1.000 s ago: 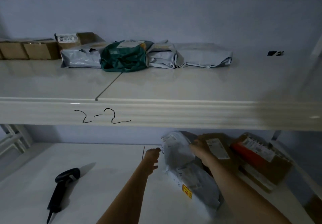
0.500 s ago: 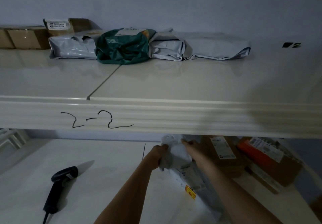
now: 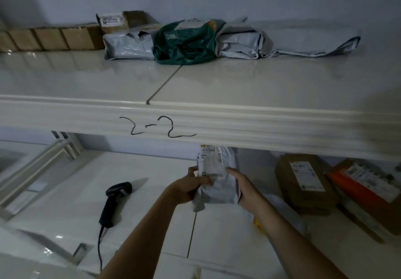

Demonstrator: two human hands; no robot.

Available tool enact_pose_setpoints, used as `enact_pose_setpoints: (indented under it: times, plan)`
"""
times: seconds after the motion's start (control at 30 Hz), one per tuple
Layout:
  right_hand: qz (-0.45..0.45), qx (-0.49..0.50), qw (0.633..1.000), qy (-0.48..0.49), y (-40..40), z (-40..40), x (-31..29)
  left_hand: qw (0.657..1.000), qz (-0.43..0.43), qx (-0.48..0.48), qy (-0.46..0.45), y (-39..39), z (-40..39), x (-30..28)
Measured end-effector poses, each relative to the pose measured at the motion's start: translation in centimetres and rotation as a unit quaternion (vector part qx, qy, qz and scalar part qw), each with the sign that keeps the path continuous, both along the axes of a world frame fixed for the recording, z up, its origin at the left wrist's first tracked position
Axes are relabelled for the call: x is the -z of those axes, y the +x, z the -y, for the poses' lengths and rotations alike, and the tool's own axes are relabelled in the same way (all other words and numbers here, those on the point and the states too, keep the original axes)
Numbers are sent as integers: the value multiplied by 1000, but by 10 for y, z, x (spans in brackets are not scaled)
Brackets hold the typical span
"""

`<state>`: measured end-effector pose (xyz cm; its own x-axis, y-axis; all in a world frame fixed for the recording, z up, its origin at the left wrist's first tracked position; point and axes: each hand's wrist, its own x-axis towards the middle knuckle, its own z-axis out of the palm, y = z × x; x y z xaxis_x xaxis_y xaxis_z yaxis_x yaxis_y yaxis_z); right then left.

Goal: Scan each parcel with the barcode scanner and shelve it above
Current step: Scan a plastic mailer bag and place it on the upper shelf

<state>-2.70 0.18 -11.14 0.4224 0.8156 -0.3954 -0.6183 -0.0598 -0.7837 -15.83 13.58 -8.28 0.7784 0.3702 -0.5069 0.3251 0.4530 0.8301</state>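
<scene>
Grey parcel [image 3: 217,183] between both hands — left hand [image 3: 188,188] and right hand [image 3: 245,189], fingers curled round its sides.

**Parcels above, scanner and boxes below**

A grey plastic mailer parcel [image 3: 217,183] is sitting between the left hand [image 3: 186,188] and right hand [image 3: 243,189], above the white tiled bench [image 3: 152,224]. The black handheld barcode scanner [image 3: 112,202] is lying on the bench to its left. A brown cardboard box [image 3: 303,183] is resting to its right. On the white upper shelf [image 3: 238,83], a green plastic bag parcel [image 3: 184,42] is lying at the back.
</scene>
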Motion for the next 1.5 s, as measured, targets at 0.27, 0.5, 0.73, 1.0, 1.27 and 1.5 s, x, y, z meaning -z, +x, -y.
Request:
enact_pose_setpoints:
  times: [0.27,0.5,0.73,1.0,1.27,1.5]
  plan:
    - [54,-8,998,-15,-67,-24,-11,998,26,-49,26,-75,-11,-23]
    - [103,-30,994,-38,-155,-54,-20,992,3,-109,67,-184,-28,-25]
    - [145,-1,985,-91,-228,-90,-19,973,-75,-124,181,-253,-58,-17]
    - [175,21,978,-115,-228,-142,3,940,-168,-166,245,-270,-130,12]
    - [154,62,975,-147,-188,-201,18,918,-334,-73,204,-253,-208,48]
    - [154,62,968,-186,-156,-223,34,943,-309,-18,123,-228,-236,76]
